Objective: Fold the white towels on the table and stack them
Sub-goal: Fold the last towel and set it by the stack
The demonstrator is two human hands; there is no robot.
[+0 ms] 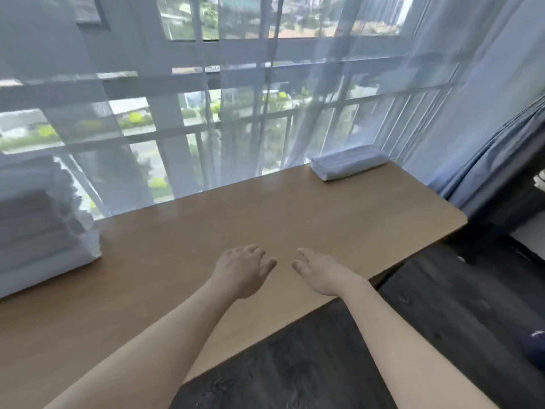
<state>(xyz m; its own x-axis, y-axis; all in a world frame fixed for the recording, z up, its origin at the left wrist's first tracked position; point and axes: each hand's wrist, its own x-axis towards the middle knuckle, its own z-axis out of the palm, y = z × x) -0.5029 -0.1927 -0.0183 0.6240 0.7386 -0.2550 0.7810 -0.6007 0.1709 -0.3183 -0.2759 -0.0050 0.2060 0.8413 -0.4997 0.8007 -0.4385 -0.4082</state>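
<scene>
Towels sit at both ends of the table (265, 211): a tall white stack (41, 219) at the far-left edge, nearer my left hand (240, 270); one folded towel (349, 162) at the far-right corner, long axis along the back edge — well beyond my right hand (320, 274); both hands hover empty, fingers loosely spread; the stack looks folded, though it is blurred.

Table (265, 219) smooth wood-look, slight sheen. Folded towel (349, 162) and towel stack (44, 219) soft white cloth. Curtain (236, 98) sheer fabric. Floor (324, 364) dark matt wood-grain.
</scene>
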